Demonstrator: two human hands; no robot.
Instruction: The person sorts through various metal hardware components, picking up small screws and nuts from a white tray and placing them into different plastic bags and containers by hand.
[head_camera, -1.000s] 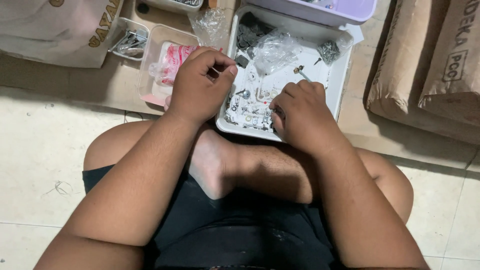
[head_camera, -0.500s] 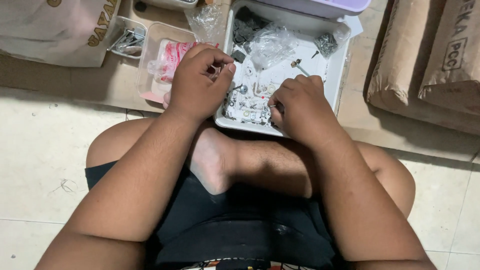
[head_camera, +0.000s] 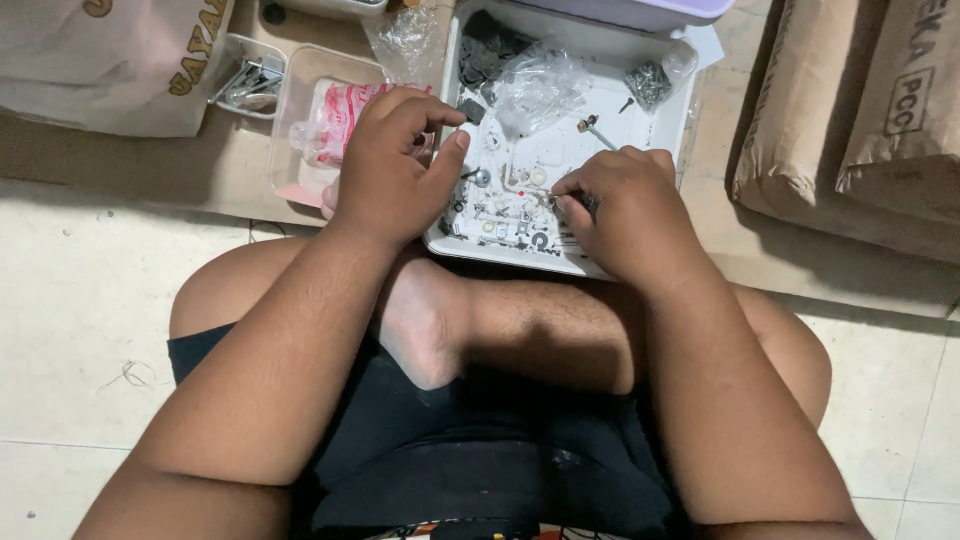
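Both hands have shifted slightly: the left hand (head_camera: 385, 165) hovers half curled, its grip empty, while the right hand (head_camera: 625, 205) pinches among small metal parts (head_camera: 505, 215); whether it holds one I cannot tell. They lie in the white tray (head_camera: 672, 125), where a screw (head_camera: 597, 130) points away toward the right. Brown paper packages (head_camera: 850, 110) lie right, a beige bag (head_camera: 100, 60) left.

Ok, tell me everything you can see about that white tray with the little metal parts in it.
The white tray is shallow and rectangular, plastic by its look, lying flat on brown cardboard just beyond the crossed legs. It holds scattered small metal parts, crumpled clear bags and dark pieces at the far corner. The right hand picks among the parts; the left hand hovers over its left edge.
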